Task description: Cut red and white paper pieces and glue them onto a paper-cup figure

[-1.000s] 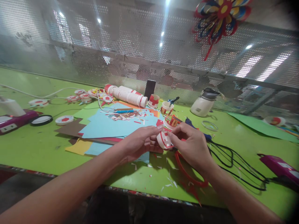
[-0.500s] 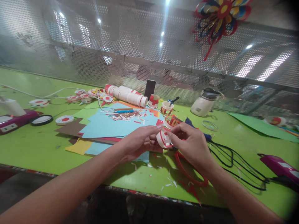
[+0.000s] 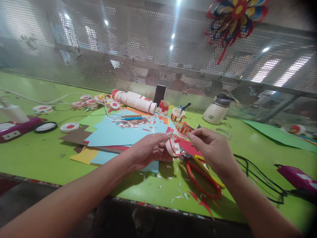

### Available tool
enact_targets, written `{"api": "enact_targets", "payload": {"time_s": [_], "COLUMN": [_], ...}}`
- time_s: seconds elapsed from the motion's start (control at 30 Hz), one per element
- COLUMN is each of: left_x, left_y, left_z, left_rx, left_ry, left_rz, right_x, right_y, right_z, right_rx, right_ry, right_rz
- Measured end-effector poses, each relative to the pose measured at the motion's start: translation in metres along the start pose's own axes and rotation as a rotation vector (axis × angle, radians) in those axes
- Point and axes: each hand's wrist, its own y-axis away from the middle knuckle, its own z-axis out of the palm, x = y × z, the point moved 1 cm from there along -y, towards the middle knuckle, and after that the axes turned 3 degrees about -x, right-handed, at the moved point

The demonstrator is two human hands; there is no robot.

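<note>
My left hand [image 3: 148, 150] holds a small white paper cup with red strips [image 3: 173, 147] just above the green table [image 3: 37, 155]. My right hand [image 3: 214, 148] hovers a little to the right of the cup, thumb and fingertips pinched together, with nothing visible between them. Red-handled scissors [image 3: 204, 181] lie on the table under my right hand. Another decorated cup [image 3: 183, 129] stands just behind the held one. Blue paper sheets [image 3: 119, 134] with paper scraps on top lie behind my left hand.
A stack of cups [image 3: 135, 100] lies on its side at the back, near a white pot [image 3: 215, 113]. Black cables [image 3: 257, 178] run to a purple tool [image 3: 297, 177] at right. Another purple device [image 3: 15, 127] sits far left. A perforated metal screen [image 3: 123, 49] backs the table.
My right hand has let go of the cup and drawn away to the right and slightly up, uncovering the scissors. My left hand keeps the cup in place.
</note>
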Motion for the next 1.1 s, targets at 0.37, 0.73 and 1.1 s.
{"api": "enact_targets", "payload": {"time_s": [0.37, 0.73, 1.1], "left_x": [0.001, 0.0, -0.001], "left_y": [0.0, -0.001, 0.0], "left_z": [0.002, 0.003, 0.005], "left_rx": [0.012, 0.026, 0.036], "left_ry": [-0.024, -0.046, -0.047], "left_rz": [-0.021, -0.008, 0.0], "right_x": [0.001, 0.005, 0.002], "right_y": [0.002, 0.003, 0.004], "right_z": [0.012, 0.015, 0.014], "right_rx": [-0.227, -0.226, -0.233], "right_ry": [-0.009, -0.022, 0.062], "right_rz": [0.007, -0.008, -0.011]}}
